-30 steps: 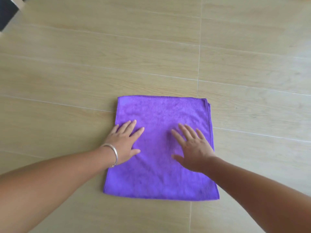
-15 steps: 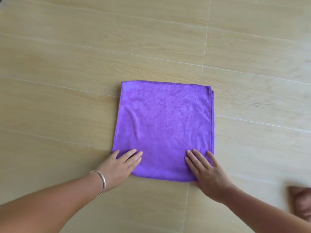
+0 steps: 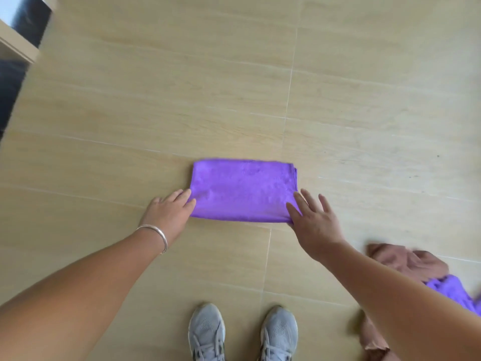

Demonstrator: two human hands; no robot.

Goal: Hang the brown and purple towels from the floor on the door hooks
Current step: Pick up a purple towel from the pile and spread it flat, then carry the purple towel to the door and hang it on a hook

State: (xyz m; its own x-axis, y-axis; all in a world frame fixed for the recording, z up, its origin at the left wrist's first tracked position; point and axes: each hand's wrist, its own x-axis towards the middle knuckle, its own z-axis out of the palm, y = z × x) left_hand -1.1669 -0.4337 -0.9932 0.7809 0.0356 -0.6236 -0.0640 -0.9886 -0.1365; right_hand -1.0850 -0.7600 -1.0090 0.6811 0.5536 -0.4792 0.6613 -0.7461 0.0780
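A purple towel [image 3: 242, 191] lies folded into a wide rectangle on the tan floor, just ahead of my feet. My left hand [image 3: 169, 214] rests on the floor with its fingertips touching the towel's near left corner. The fingers of my right hand [image 3: 315, 222] are spread over the near right corner, holding nothing. A crumpled brown towel [image 3: 406, 261] lies on the floor at the right, with a second purple towel [image 3: 453, 290] beside it, partly hidden by my right forearm. No door or hooks are in view.
My grey shoes [image 3: 207, 332] stand at the bottom middle. More brown cloth [image 3: 374, 337] lies at the bottom right. A pale frame with a dark opening [image 3: 18, 45] sits at the top left corner. Tan floor tiles surround the towel.
The purple towel went from a flat square to a half-height rectangle, its near edge folded away from me. Both hands slid to its near corners. The view pulled back, showing my shoes and the other towels.
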